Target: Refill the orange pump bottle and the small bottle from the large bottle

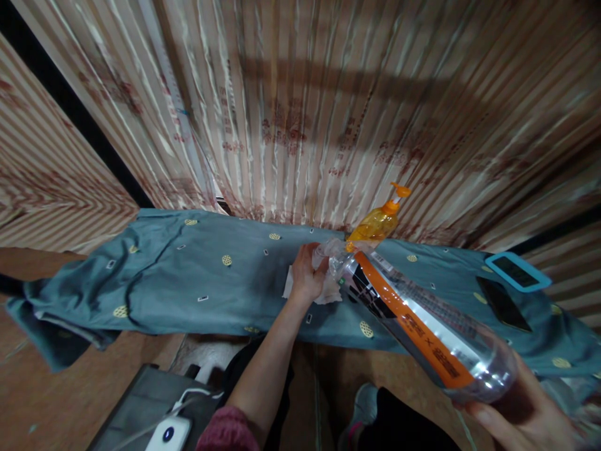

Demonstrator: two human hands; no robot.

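Left hand (307, 272) is closed over a white cloth (328, 293) at the mouth of a big clear plastic bottle (413, 319), fingers curled; cap itself is hidden under the hand, can't tell if it's on. Right hand (526, 413) is cupped under the bottle's base at 4 o'clock in frame, palm wrapped round the bottom. Bottle lies tilted, neck toward 10 o'clock, base low and near me, hanging over the near edge of the table (188, 275) under its blue-grey cover. Orange label band runs along it. Looks empty or nearly so, so my read is light, thin-walled, will dent if squeezed; smooth plastic, likely slippery, worse if the cloth is damp. Best grip, I'd say: base cupped as now, plus the neck, where it's stiffest. Cloth is soft, limp, bunches easily. Just behind the neck at 12 o'clock stands an orange pump bottle (380, 222), close enough to knock. Two phones at 2–3 o'clock: a dark phone (502, 304) and one in a blue case (516, 270), well apart from the hands. Open room is to 9 o'clock along the table. Near edge drops off; the cover sags there. Curtain (300, 106) right behind the far edge. Power bank with cable (166, 432) low at 7 o'clock.
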